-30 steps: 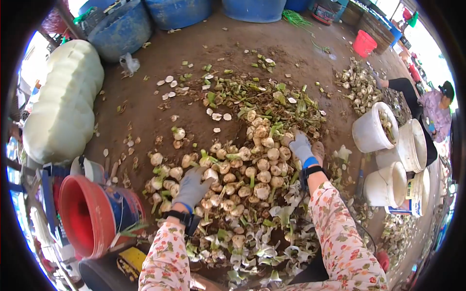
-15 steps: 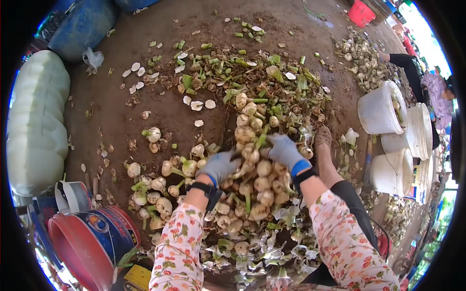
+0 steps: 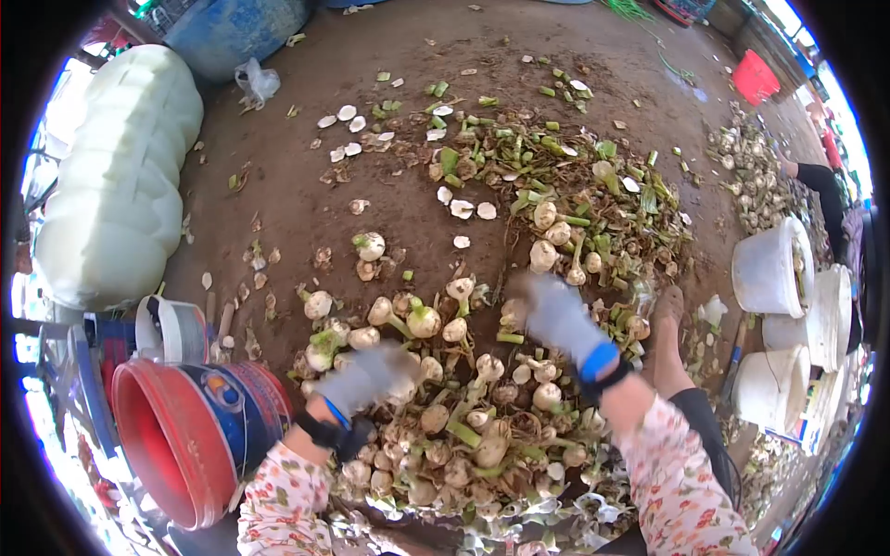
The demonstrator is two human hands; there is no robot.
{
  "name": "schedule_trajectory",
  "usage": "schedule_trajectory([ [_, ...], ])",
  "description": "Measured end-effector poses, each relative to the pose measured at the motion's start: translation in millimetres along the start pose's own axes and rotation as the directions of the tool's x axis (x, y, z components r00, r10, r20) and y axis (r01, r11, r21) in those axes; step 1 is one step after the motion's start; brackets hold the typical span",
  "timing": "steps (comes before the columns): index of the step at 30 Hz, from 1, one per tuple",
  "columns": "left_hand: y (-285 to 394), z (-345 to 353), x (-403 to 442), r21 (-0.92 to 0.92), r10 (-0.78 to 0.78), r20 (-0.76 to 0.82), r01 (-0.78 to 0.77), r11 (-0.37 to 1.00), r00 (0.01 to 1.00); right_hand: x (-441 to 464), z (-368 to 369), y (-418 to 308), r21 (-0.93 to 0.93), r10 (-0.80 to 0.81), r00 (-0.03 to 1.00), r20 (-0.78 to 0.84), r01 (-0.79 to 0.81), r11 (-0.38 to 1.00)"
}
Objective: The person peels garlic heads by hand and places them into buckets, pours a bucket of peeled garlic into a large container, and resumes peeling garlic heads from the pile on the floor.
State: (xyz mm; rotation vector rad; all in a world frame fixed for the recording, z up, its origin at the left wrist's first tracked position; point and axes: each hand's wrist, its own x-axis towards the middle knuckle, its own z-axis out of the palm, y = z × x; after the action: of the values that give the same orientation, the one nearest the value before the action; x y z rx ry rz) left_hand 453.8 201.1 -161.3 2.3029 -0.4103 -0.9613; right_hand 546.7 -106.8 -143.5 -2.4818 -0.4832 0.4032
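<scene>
A heap of garlic bulbs (image 3: 434, 422) with short green stems lies on the ground before me. My left hand (image 3: 369, 378), in a grey glove, is over the left side of the heap, its fingers smeared by motion. My right hand (image 3: 559, 317), gloved alike, is over the heap's far right part; its fingertips are blurred too. Whether either hand holds a bulb cannot be made out. Beyond the right hand, a few bulbs (image 3: 544, 255) lie along the edge of a pile of cut stems and roots (image 3: 593, 171).
An overturned red and blue bucket (image 3: 199, 435) lies at the left, near a large pale green plastic container (image 3: 116, 185). White buckets (image 3: 765, 269) stand at the right. My bare foot (image 3: 669, 310) rests beside the heap. Another person's arm (image 3: 816, 181) reaches toward a farther garlic pile (image 3: 749, 176).
My hands have moved apart, the left to the left and nearer me, the right to the right. The bulbs gathered between them now lie spread on the heap. The camera view has shifted.
</scene>
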Motion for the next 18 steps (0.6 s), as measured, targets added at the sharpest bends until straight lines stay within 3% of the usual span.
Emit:
schedule_trajectory([
  [1, 32.6, -47.1, -1.0, -0.272, -0.415, -0.331, 0.335, 0.902, 0.848, 23.5, -16.2, 10.7, -0.021, 0.01, 0.951, -0.31, -0.017, 1.0],
  [2, -15.0, -56.7, 22.9, -0.32, -0.39, -0.602, 0.238, 0.917, 0.696, 56.0, -23.6, 33.6, -0.199, 0.043, 0.937, -0.346, -0.118, 0.973],
  [4, -70.5, -72.6, 69.6, -0.183, -0.368, -0.839, 0.427, 0.885, 0.402, 99.5, -31.2, 58.7, -0.249, 0.179, 0.92, -0.35, -0.275, 0.928],
  [6, -114.2, -72.4, 116.7, -0.338, -0.433, -0.746, 0.274, 0.901, 0.506, 107.5, -10.9, 70.6, -0.358, 0.253, 0.934, -0.254, -0.334, 0.872],
  [7, -121.8, -67.9, 134.3, -0.42, -0.455, -0.691, 0.201, 0.885, 0.562, 104.3, -2.4, 73.5, -0.473, 0.195, 0.946, -0.26, -0.301, 0.828],
  [10, -65.2, -39.7, 140.2, 0.137, -0.033, -0.82, 0.251, 0.958, 0.572, 69.6, 10.2, 60.9, -0.389, 0.287, 0.934, -0.213, -0.351, 0.852],
  [11, -22.9, -35.7, 126.8, -0.346, -0.278, -0.592, 0.073, 0.935, 0.757, 50.2, 23.3, 63.6, -0.291, 0.278, 0.923, -0.266, -0.352, 0.89],
  [12, -66.5, 9.7, 145.6, -0.265, -0.095, -0.617, -0.093, 0.96, 0.781, 29.7, 36.6, 62.7, -0.188, 0.266, 0.909, -0.321, -0.336, 0.923],
  [13, -1.1, 5.7, 117.1, -0.761, -0.273, -0.27, -0.031, 0.648, 0.923, 7.8, 46.0, 56.6, -0.095, 0.327, 0.906, -0.267, -0.363, 0.927],
  [14, 8.0, 24.3, 105.9, -0.367, -0.142, -0.301, 0.023, 0.93, 0.943, -13.1, 55.4, 47.6, 0.002, 0.379, 0.901, -0.21, -0.387, 0.922],
  [15, 17.4, 40.6, 87.6, -0.195, -0.097, -0.269, 0.045, 0.98, 0.958, -36.3, 68.2, 34.4, 0.029, 0.351, 0.919, -0.181, -0.351, 0.936],
  [16, 23.2, 46.4, 68.8, -0.002, 0.048, -0.185, -0.049, 0.999, 0.982, -52.9, 75.7, 20.6, 0.055, 0.32, 0.936, -0.149, -0.315, 0.947],
  [17, 33.9, 48.8, 46.3, 0.088, 0.099, -0.206, -0.082, 0.993, 0.973, -58.1, 59.3, -8.4, -0.01, 0.347, 0.932, 0.106, -0.348, 0.938],
  [18, 39.5, 47.5, 32.4, 0.146, 0.071, -0.093, -0.057, 0.988, 0.993, -64.0, 39.5, -41.2, -0.081, 0.366, 0.86, 0.356, -0.361, 0.929],
])
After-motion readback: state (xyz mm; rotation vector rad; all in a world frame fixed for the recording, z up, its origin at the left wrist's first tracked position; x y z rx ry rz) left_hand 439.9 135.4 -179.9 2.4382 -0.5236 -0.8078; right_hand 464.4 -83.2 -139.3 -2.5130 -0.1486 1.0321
